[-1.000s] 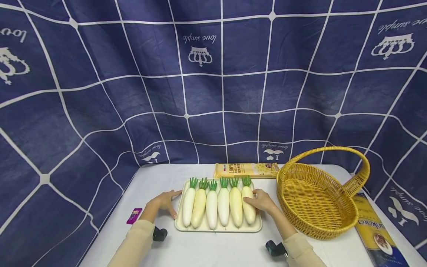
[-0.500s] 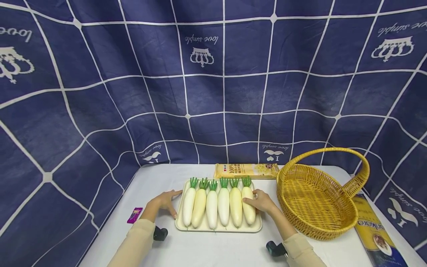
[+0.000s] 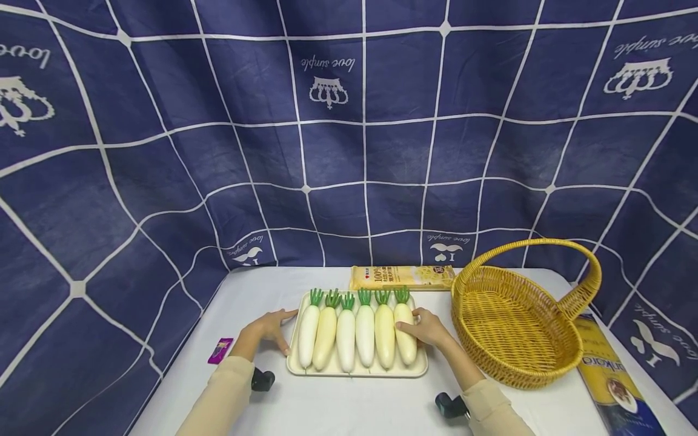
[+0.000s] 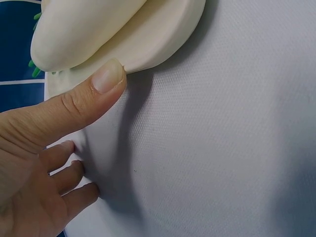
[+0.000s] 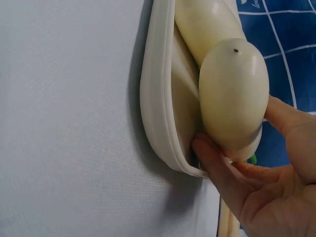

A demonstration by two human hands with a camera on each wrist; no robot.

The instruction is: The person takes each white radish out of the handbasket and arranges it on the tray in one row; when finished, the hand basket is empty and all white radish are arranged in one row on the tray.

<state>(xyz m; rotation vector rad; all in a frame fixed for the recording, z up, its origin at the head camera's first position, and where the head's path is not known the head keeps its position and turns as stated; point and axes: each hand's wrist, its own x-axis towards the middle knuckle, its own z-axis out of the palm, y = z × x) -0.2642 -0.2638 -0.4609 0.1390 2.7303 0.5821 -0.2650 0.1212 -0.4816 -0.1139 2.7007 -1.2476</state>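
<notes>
Several plastic-looking white radishes with green tops lie side by side in a cream tray. My right hand holds the rightmost radish, thumb over its top side. In the right wrist view that radish sits between thumb and fingers, with one finger reaching down inside the tray wall. At the tray's left edge is my left hand, fingers spread and relaxed. Its thumb touches the tray rim in the left wrist view, while the other fingers stand apart from it.
A wicker basket with a tall handle stands on the right, close to my right forearm. A yellow noodle packet lies behind the tray. A yellow-blue package is at far right, a purple sachet at left.
</notes>
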